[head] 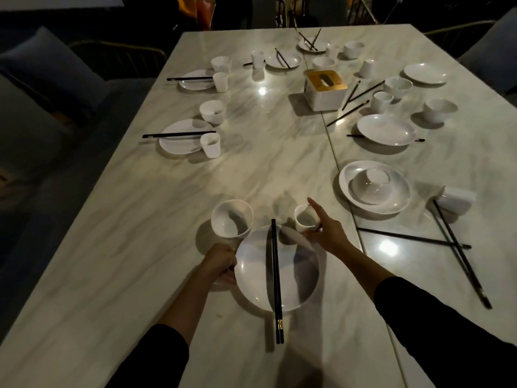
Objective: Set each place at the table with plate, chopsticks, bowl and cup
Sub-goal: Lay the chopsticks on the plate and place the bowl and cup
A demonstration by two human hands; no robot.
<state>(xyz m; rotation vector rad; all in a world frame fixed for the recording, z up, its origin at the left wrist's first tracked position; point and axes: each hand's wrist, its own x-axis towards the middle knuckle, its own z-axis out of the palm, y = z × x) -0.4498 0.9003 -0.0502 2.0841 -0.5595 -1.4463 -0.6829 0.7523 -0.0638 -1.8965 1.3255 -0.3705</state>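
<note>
I see a marble table [251, 175] with a seam down its right half. Directly on it: a near plate [296, 278], bowl [232, 219] and cup [306, 221], a tissue box [324, 89] mid-table, and crossed chopsticks [455, 243] at right, among other white settings.

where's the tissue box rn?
Head view, far half, right of centre: the tissue box stands on the table, a bowl just behind it and loose chopsticks lying to its right.
</note>
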